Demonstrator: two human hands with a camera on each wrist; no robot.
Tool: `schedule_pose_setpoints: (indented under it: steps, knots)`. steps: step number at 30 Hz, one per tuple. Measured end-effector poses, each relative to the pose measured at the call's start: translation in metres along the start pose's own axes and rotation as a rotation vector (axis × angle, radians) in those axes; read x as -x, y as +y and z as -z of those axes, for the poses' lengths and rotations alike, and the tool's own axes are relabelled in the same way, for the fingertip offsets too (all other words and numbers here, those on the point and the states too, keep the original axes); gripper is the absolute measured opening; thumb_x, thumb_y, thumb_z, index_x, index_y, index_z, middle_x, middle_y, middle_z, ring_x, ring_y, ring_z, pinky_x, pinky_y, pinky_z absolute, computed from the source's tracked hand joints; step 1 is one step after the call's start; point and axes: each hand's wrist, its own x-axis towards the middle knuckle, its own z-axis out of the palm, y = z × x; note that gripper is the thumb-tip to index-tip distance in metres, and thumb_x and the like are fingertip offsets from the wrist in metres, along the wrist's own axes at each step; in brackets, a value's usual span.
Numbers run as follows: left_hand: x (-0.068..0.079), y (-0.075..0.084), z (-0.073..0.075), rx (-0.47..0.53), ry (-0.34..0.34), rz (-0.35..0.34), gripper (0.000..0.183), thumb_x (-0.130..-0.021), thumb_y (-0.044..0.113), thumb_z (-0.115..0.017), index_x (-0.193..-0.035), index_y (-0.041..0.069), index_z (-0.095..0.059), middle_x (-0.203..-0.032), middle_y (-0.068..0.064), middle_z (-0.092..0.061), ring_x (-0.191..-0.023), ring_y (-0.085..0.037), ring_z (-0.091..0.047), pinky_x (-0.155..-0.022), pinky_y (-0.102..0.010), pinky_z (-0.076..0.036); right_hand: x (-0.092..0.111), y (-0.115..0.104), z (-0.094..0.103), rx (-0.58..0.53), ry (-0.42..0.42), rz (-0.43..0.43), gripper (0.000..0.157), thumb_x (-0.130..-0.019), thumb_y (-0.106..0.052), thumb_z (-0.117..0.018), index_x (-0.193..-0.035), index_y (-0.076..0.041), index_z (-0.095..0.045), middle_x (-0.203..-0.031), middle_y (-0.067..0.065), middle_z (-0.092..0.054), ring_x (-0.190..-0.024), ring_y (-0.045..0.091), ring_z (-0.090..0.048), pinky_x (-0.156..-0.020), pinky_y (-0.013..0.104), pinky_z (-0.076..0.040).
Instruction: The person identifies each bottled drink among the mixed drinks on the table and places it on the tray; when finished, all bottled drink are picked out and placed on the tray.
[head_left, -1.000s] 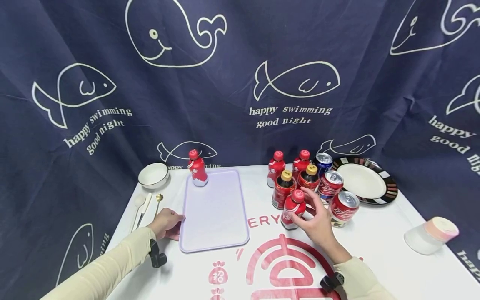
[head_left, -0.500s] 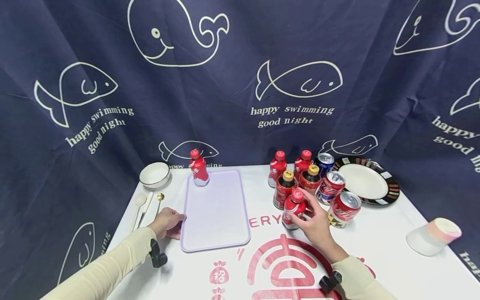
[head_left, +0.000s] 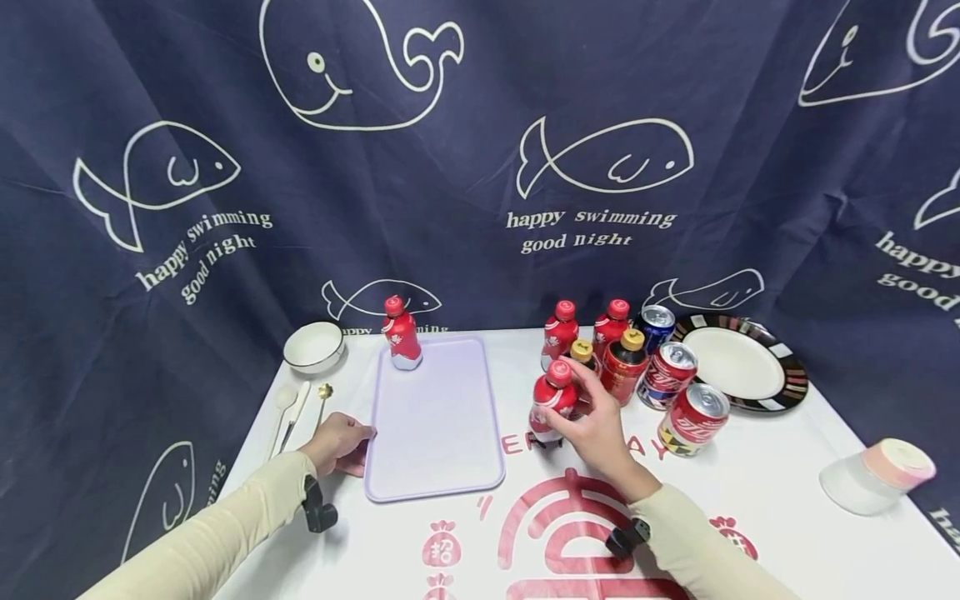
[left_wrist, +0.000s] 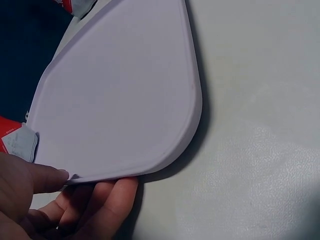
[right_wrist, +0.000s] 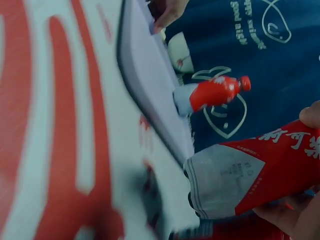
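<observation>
In the head view my left hand pinches the left edge of a pale lilac tray. The left wrist view shows the thumb on top of the rim and the fingers beneath it. A red-capped drink bottle stands upright at the tray's far left corner. My right hand grips a similar red bottle between thumb and fingers, right of the tray. That bottle's base is off the table, with a shadow below. Part of a gold-capped bottle is hidden behind the right hand.
Two red-capped bottles and another gold-capped bottle stand behind the right hand. Beside them are a blue can and two red cans. A dark-rimmed plate, a jar, a bowl and utensils lie around.
My right hand has lifted the red bottle and carried it left, away from the cans, towards the tray. The left hand keeps its hold on the tray. The head view has shifted slightly.
</observation>
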Motion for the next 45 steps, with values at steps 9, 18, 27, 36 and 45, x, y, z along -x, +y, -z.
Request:
schedule_pose_setpoints:
  steps: [9, 18, 27, 36, 45]
  knots:
    - [0.001, -0.001, -0.001, 0.017, -0.009, -0.013, 0.016, -0.088, 0.013, -0.057, -0.087, -0.003, -0.055, -0.063, -0.008, -0.055, -0.048, -0.014, -0.055, -0.049, -0.034, -0.057, -0.041, -0.011, -0.049, -0.085, 0.039, 0.053, 0.067, -0.067, -0.001, -0.079, -0.127, -0.004, -0.049, -0.114, 0.014, -0.061, -0.097, 0.024, -0.060, -0.078, 0.041, -0.056]
    - [0.000, 0.002, 0.001, -0.006, -0.002, -0.001, 0.017, -0.088, 0.014, -0.057, -0.088, -0.002, -0.054, -0.063, -0.008, -0.055, -0.048, -0.014, -0.056, -0.048, -0.032, -0.057, -0.104, 0.032, -0.122, -0.093, 0.071, 0.081, 0.068, -0.067, -0.008, -0.079, -0.127, -0.017, -0.050, -0.111, 0.007, -0.063, -0.096, 0.017, -0.060, -0.079, 0.033, -0.056]
    - [-0.004, 0.002, 0.001, 0.003, -0.003, 0.015, 0.016, -0.087, 0.014, -0.058, -0.088, -0.002, -0.055, -0.064, -0.008, -0.056, -0.048, -0.014, -0.056, -0.049, -0.033, -0.057, -0.138, 0.042, -0.165, 0.038, 0.083, -0.004, 0.066, -0.065, -0.014, -0.080, -0.123, -0.022, -0.049, -0.108, 0.001, -0.064, -0.096, 0.013, -0.059, -0.082, 0.027, -0.053]
    - [-0.002, 0.001, 0.002, 0.003, 0.001, 0.012, 0.016, -0.087, 0.014, -0.058, -0.088, -0.002, -0.055, -0.064, -0.008, -0.056, -0.048, -0.015, -0.057, -0.049, -0.033, -0.058, -0.150, 0.052, -0.180, 0.082, 0.075, -0.017, 0.064, -0.065, -0.013, -0.080, -0.121, -0.019, -0.049, -0.106, 0.003, -0.064, -0.095, 0.015, -0.059, -0.084, 0.027, -0.052]
    - [-0.002, 0.003, 0.002, 0.000, 0.008, 0.011, 0.015, -0.087, 0.013, -0.058, -0.086, -0.001, -0.055, -0.064, -0.008, -0.056, -0.048, -0.015, -0.056, -0.049, -0.033, -0.057, -0.148, 0.065, -0.185, 0.084, 0.073, -0.064, 0.061, -0.066, -0.013, -0.080, -0.119, -0.020, -0.049, -0.107, 0.003, -0.064, -0.098, 0.016, -0.058, -0.086, 0.029, -0.051]
